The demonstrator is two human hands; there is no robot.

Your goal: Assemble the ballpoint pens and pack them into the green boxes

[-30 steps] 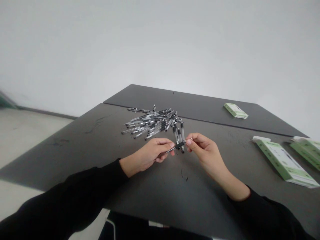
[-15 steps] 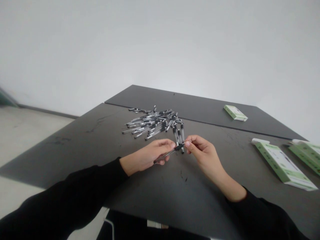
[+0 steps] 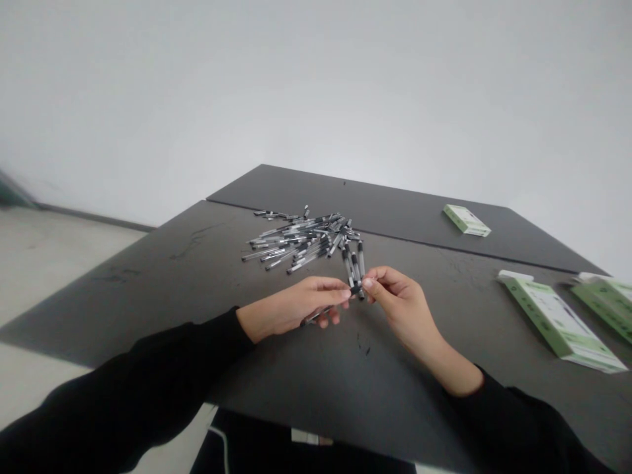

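My left hand (image 3: 296, 306) and my right hand (image 3: 399, 299) meet over the dark table, both gripping one slim black-and-clear pen (image 3: 328, 311). Its lower end sticks out beneath my left fingers, and its dark grip shows between my fingertips. My right thumb and forefinger pinch its upper end. A loose heap of similar pens (image 3: 301, 243) lies just beyond my hands, with several pens (image 3: 353, 263) fanning out towards my fingertips and almost touching them.
Two dark table sections (image 3: 168, 276) meet at a seam. Green-and-white boxes stand on the right (image 3: 557, 322) and far right (image 3: 605, 306), and a smaller one (image 3: 467, 220) lies on the far section. Pale floor lies to the left.
The pen has slid down-left through my left hand. My hands have drawn closer, and my left fingers now cover more of the pen.
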